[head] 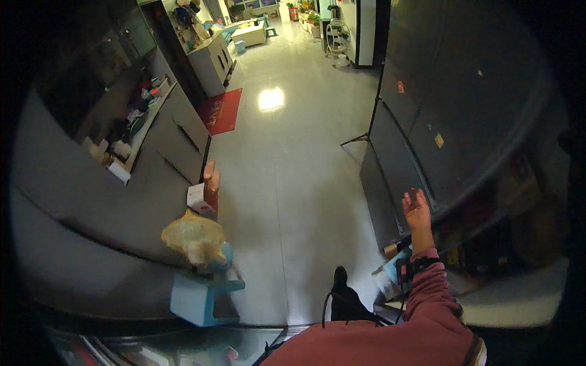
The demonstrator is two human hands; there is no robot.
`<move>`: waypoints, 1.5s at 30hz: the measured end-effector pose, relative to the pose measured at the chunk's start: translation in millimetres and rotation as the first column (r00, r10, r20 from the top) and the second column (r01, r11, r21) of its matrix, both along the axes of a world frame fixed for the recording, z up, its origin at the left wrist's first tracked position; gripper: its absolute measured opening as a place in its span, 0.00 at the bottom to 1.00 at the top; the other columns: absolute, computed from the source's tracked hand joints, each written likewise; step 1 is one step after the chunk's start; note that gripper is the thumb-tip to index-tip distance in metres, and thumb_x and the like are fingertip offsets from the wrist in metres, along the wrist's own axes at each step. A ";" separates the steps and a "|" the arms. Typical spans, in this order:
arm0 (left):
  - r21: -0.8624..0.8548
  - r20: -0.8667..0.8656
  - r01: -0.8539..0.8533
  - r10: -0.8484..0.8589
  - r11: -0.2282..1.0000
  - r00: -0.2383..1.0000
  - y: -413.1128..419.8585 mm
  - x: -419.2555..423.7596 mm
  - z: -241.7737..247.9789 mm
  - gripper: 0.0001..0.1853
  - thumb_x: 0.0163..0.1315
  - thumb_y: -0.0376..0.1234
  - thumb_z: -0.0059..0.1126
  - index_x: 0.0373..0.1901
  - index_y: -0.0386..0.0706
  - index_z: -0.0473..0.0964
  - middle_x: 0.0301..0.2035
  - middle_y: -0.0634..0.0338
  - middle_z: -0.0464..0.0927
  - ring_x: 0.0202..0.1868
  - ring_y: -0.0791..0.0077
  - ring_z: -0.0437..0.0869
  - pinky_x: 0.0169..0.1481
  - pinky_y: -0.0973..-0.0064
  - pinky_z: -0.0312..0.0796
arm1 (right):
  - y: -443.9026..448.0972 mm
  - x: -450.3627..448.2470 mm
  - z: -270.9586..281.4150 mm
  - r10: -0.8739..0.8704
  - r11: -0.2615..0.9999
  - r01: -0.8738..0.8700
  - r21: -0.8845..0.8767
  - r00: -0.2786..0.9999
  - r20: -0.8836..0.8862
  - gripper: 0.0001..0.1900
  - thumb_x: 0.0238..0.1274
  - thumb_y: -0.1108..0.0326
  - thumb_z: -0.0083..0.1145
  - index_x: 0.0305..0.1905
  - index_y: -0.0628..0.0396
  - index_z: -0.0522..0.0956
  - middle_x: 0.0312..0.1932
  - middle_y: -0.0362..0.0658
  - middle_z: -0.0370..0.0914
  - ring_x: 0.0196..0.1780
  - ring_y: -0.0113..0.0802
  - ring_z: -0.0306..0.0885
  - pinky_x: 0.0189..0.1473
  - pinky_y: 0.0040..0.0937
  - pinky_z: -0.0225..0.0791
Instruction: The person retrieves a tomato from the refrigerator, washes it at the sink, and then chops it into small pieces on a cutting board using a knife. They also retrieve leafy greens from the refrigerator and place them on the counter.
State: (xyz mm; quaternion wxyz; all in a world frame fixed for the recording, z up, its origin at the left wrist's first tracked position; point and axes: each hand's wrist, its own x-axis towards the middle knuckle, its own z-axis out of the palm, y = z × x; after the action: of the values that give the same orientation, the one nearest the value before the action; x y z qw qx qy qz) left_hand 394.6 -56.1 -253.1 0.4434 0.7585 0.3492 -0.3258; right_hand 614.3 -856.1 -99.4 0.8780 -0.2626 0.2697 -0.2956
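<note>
My right hand (416, 214) is at the right with its palm turned up and its fingers apart, slightly curled, holding nothing. It is beside the lower doors of a tall dark refrigerator (398, 151), which bears a few small stickers; whether the fingertips touch it I cannot tell. A dark strap with a device (414, 267) wraps the forearm over the pink sleeve (430, 293). My left hand is out of view. Ahead of me a pale tiled floor (274, 183) runs away, and one dark shoe (340, 277) stands on it.
At left are a light blue plastic stool (190, 299), a yellow plastic bag (194, 233), and a white box (197, 196) along grey cabinets (169, 151). A red mat (224, 112) lies farther on. Thin tripod legs (357, 139) jut from the right. A person (250, 12) is far back.
</note>
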 end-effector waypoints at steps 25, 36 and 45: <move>-0.319 0.189 0.328 -0.280 0.889 0.941 -189.4 786.1 37.8 0.15 0.71 0.44 0.55 0.40 0.41 0.77 0.30 0.59 0.80 0.27 0.72 0.79 0.26 0.74 0.68 | -122.5 244.7 -50.0 -0.623 0.700 0.545 0.461 0.782 0.020 0.04 0.67 0.64 0.54 0.38 0.50 0.75 0.33 0.42 0.77 0.38 0.38 0.77 0.42 0.39 0.73; -0.132 0.585 0.866 -0.667 0.483 0.461 -516.5 1063.5 105.7 0.20 0.68 0.35 0.60 0.60 0.38 0.77 0.35 0.64 0.80 0.30 0.80 0.77 0.35 0.78 0.71 | 62.9 155.2 -35.3 -0.506 0.794 0.556 0.247 0.829 -0.238 0.17 0.71 0.55 0.48 0.58 0.45 0.76 0.59 0.42 0.76 0.59 0.43 0.72 0.63 0.52 0.64; -0.265 0.617 0.963 -0.775 -0.046 0.133 -715.3 902.8 147.9 0.19 0.72 0.36 0.58 0.62 0.43 0.76 0.44 0.64 0.82 0.45 0.75 0.85 0.48 0.74 0.77 | 197.7 -38.8 -43.8 -0.838 0.492 0.839 0.232 0.529 -0.135 0.14 0.69 0.55 0.50 0.51 0.49 0.76 0.42 0.42 0.81 0.39 0.41 0.77 0.35 0.36 0.69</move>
State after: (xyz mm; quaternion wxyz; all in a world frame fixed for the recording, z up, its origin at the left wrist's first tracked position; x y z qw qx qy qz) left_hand 1297.4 -771.3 -105.2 0.3909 0.6368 -0.4224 -0.5131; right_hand 575.5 -658.4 -143.2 0.6499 0.0222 0.4025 -0.6444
